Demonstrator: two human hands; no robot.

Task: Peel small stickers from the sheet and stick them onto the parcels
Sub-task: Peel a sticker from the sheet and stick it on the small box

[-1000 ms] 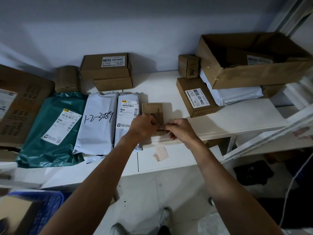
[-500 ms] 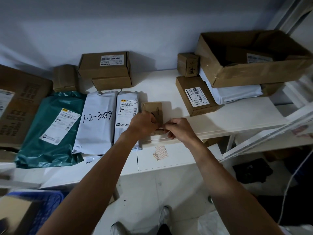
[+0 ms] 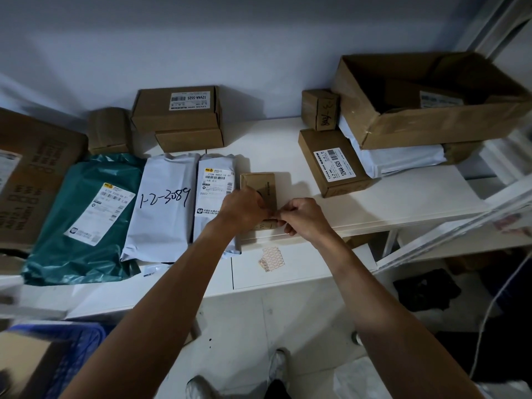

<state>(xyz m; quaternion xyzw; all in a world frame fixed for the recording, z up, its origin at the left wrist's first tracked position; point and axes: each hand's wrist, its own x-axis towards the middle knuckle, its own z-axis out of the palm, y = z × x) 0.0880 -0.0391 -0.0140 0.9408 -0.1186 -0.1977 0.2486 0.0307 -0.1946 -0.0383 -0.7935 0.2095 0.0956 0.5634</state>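
Hands meeting over a small brown parcel (image 3: 259, 184) on the white shelf (image 3: 403, 197).

Left hand (image 3: 244, 207) and right hand (image 3: 302, 216) pinched narrow, fingertips touching above the parcel; anything held too small to tell. Sticker sheet (image 3: 272, 259) flat on the shelf just below, near the right wrist.

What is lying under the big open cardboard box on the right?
Under the open cardboard box lies a white mailer bag, sticking out at the front, with a brown parcel beside it. What lies further back is covered.
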